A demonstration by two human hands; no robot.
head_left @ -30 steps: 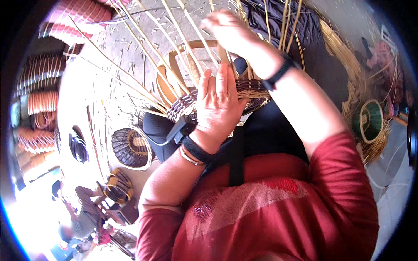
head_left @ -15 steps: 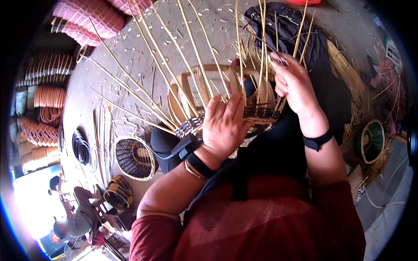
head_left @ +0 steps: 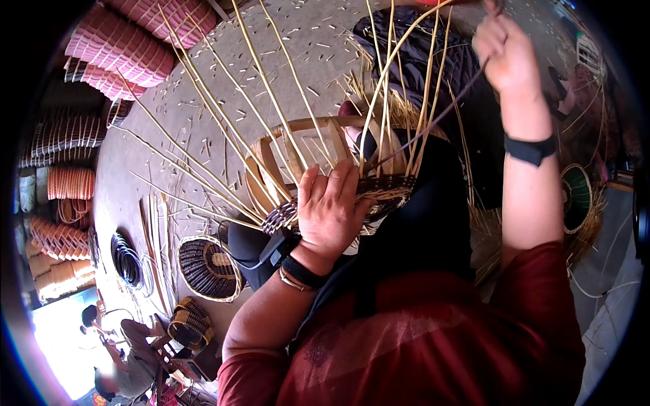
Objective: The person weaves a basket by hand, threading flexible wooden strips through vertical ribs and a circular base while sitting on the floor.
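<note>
**Right hand (head_left: 504, 51) swung out toward 1 o'clock since last frame, strand now drawn straight**

Part-woven basket (head_left: 386, 187) on lap, under left hand (head_left: 328, 210): palm flat, fingers extended over weave; underside grip, can't tell. Right hand curled closed on dark strand (head_left: 443, 115), running from basket. Pale stakes (head_left: 267, 74) fan 10 to 1 o'clock; some cross strand's line. Dark basket (head_left: 203, 267) at 8, green basket (head_left: 575, 201) at 3.

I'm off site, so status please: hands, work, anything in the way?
Left hand on dark, tan unfinished wicker basket. Right hand raised, gripping thin dark strand stretched up from basket. Tall pale slender rods stand near strand, possibly in the way.
</note>
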